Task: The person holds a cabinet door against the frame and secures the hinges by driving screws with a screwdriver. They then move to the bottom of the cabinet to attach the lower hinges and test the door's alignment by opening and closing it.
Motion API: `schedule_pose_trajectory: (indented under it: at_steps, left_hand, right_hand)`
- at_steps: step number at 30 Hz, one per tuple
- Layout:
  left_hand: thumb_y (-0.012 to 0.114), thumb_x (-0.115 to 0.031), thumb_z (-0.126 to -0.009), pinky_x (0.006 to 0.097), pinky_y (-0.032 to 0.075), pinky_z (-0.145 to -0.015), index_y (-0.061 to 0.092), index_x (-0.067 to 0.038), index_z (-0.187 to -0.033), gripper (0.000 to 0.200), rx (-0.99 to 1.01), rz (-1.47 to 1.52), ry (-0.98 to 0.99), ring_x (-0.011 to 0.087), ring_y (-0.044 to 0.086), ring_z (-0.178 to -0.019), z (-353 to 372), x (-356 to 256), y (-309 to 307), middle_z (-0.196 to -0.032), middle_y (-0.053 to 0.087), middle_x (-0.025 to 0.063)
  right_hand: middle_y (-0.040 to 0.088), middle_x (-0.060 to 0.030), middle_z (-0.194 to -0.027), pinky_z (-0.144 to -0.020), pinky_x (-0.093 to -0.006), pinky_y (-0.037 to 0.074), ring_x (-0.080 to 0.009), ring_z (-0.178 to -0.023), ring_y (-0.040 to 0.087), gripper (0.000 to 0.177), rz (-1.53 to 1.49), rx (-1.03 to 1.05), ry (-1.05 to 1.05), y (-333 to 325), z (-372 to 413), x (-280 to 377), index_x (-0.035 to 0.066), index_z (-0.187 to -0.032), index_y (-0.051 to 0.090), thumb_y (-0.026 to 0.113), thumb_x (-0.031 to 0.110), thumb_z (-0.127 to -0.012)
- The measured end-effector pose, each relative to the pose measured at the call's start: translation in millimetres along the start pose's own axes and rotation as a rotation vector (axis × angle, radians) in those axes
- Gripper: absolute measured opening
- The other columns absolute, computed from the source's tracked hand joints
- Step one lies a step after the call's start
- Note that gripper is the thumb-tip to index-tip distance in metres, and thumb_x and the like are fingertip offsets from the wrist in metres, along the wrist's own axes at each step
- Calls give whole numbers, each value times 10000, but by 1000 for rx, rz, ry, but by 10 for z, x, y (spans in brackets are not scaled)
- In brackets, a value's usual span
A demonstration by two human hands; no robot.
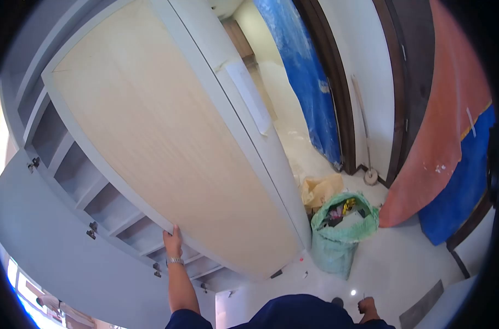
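Note:
My left hand (173, 241) grips the pale edge of a tall cabinet door (173, 131) with a light wood-grain panel, its thumb on the edge and some fingers hidden. A metal watch circles that wrist. Behind the door's edge are white cabinet shelves (93, 192). My right hand (366, 306) is low at the bottom right, closed, with a tiny thin thing showing at its fingers, too small to name. It is over the floor and touches neither the door nor the cabinet.
A grey-blue door (57, 236) with hinges stands open at left. A green sack (335, 252) of scraps sits beyond the wood-grain door, near brown paper (322, 189). Blue sheeting (301, 71), orange sheeting (430, 153) and a long-handled tool (370, 176) are further off. A person (51, 301) is at lower left.

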State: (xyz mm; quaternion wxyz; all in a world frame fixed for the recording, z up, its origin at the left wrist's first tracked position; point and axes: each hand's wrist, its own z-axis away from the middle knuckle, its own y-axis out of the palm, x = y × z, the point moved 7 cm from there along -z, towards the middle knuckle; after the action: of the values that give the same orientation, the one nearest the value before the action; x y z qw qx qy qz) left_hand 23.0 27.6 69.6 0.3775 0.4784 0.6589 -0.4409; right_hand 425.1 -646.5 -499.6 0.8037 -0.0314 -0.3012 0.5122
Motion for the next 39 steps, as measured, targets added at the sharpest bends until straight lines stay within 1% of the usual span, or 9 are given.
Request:
schedule_pose_trajectory:
  at_steps: [4, 10, 14, 21, 22, 24, 27, 30, 39]
  left_hand:
    - [621, -155, -869, 341, 434, -906, 426, 64, -1223, 460, 67, 45, -23, 249, 550, -1069, 149, 126, -130, -1178, 564, 174]
    - [577, -65, -871, 326, 446, -868, 432, 33, -1216, 387, 98, 101, -94, 212, 565, -1017, 602, 17, -175, -1138, 588, 132]
    - [573, -60, -866, 286, 456, -709, 440, 28, -1203, 373, 98, 135, -31, 149, 558, -845, 751, 41, -225, -1017, 609, 90]
    - [594, -126, -876, 288, 432, -693, 456, -44, -1161, 327, 135, 69, -82, 114, 519, -852, 1135, -299, -136, -1005, 583, 30]
    - [599, -153, -882, 311, 446, -746, 463, -76, -1143, 305, 162, 41, -93, 126, 532, -915, 1138, -260, -143, -1038, 580, 18]
    - [605, -123, -878, 255, 435, -679, 448, -11, -1195, 371, 190, 39, -97, 103, 523, -815, 1105, -127, -205, -1014, 585, 50]
    - [599, -157, -894, 303, 438, -830, 446, -30, -1188, 355, 145, 101, -110, 135, 524, -988, 1243, -292, -139, -1131, 561, 51]
    - [589, -174, -904, 360, 402, -938, 438, -43, -1189, 348, 194, 55, -167, 161, 484, -1114, 1164, -142, -197, -1213, 531, 47]
    - [596, -188, -901, 396, 416, -937, 436, -51, -1175, 346, 171, -10, -183, 163, 509, -1079, 1206, -231, -167, -1173, 544, 67]
  right_hand:
    - [660, -38, -851, -690, -321, 500, -219, -784, 622, 181, -139, 182, 217, 233, -850, -611, 99, -942, 663, 556, 124, -799]
    - [668, 1, -932, -714, -323, 510, -185, -881, 632, 214, 1290, 184, -474, 61, -536, -70, 181, -974, 657, 597, 221, -773]
    - [640, -207, -690, -565, -406, 511, -295, -620, 644, 177, 467, 2, -384, -210, -445, 92, -72, -736, 633, 584, 97, -753]
    - [689, -73, -919, -757, -390, 526, -268, -868, 653, 194, 1349, -7, -544, -4, -641, 210, 167, -850, 716, 679, 229, -670]
    - [685, -88, -940, -766, -389, 522, -276, -884, 649, 193, 859, -30, -297, -112, -795, 48, 158, -854, 714, 670, 210, -674]
    - [658, -219, -871, -829, -415, 493, -348, -838, 646, 307, 933, -65, -461, -107, -572, 155, -3, -807, 684, 506, 240, -749]
    - [669, -180, -814, -728, -404, 515, -314, -762, 653, 286, 1302, 148, -617, -12, -33, 437, 3, -733, 674, 517, 241, -751]
    - [617, -175, -646, -542, -399, 482, -270, -556, 602, 177, 328, -22, -249, -224, 190, 463, -27, -701, 626, 531, 121, -723]
    - [593, -169, -639, -499, -395, 466, -259, -534, 582, 171, -37, -40, -9, -106, 334, 341, -49, -770, 593, 528, 108, -747]
